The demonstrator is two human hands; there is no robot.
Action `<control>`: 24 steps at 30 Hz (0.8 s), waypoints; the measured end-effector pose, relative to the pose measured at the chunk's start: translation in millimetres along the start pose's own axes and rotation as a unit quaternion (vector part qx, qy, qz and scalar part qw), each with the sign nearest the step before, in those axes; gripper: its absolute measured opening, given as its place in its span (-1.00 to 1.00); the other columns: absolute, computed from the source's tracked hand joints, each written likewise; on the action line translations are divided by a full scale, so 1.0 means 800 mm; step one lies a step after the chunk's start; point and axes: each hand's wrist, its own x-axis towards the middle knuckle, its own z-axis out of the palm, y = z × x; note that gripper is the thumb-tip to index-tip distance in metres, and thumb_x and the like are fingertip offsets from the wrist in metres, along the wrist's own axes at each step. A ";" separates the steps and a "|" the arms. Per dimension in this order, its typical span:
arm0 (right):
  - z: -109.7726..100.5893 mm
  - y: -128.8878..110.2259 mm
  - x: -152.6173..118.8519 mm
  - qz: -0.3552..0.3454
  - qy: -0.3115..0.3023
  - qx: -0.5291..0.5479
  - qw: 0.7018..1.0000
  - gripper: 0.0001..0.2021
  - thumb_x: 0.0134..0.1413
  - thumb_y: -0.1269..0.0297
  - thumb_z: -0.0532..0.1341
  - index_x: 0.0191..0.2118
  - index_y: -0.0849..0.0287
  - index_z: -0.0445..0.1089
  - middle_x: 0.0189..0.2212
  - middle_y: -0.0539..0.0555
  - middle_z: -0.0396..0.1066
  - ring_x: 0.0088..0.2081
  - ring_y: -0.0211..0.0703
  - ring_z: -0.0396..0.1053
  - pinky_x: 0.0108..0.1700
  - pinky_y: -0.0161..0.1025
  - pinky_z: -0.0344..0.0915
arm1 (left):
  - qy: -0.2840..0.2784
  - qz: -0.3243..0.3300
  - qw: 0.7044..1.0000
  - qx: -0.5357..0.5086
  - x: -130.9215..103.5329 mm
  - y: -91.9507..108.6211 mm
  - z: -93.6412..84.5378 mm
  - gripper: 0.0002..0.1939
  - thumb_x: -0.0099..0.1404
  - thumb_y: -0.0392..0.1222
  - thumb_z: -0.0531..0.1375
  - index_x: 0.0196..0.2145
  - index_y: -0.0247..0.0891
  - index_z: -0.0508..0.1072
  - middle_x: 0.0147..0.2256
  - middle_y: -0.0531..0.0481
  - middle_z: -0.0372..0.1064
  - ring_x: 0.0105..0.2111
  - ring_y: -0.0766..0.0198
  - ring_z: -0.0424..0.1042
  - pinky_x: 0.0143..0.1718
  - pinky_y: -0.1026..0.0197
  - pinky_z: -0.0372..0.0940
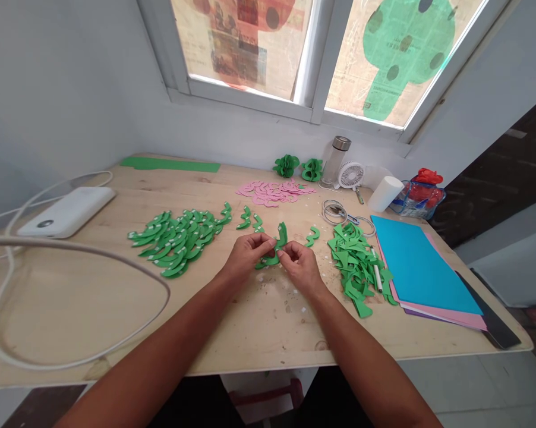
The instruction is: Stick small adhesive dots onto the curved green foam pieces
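Note:
Near the middle of the table, my left hand (252, 254) and my right hand (300, 265) meet, thumbs and fingertips pinched on a curved green paper cutout (282, 233). Its wavy upper part stands up between the hands; the lower part is partly covered by my fingers. Left of my hands lies a large heap of curved green cutouts (179, 241) with small white patches on them. A few single cutouts (246, 217) lie just beyond my left hand. One more wavy green cutout (312, 236) rests past my right hand.
Green paper scraps (355, 261) and a white pen (377, 270) lie at right, beside scissors (352, 219) and coloured sheets (423, 261). Behind are pink cutouts (274, 193), a bottle (334, 159) and a small fan (351, 175). A white power bank (67, 212) with looping cables lies left.

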 end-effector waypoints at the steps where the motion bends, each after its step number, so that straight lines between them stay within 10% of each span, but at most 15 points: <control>1: -0.001 -0.002 -0.001 -0.006 -0.003 -0.012 1.000 -0.83 -0.06 0.22 0.16 -0.56 0.16 0.26 -0.65 -0.09 0.19 -0.57 -0.32 0.09 -0.50 -0.34 0.04 | -0.003 -0.010 1.000 -0.021 0.000 -0.001 0.000 -0.74 -0.07 -0.07 0.34 -0.60 -0.32 0.41 -0.60 0.07 0.29 -0.55 0.37 0.25 -0.48 0.31 0.17; 24: 0.000 -0.008 -0.006 -0.039 -0.034 -0.080 0.995 -0.85 -0.06 0.28 0.13 -0.57 0.16 0.22 -0.64 -0.09 0.17 -0.56 -0.32 0.11 -0.48 -0.36 0.08 | -0.027 -0.107 0.985 -0.129 0.001 0.003 -0.003 -0.74 -0.14 -0.22 0.40 -0.49 -0.33 0.42 -0.52 0.06 0.35 -0.53 0.37 0.34 -0.48 0.31 0.25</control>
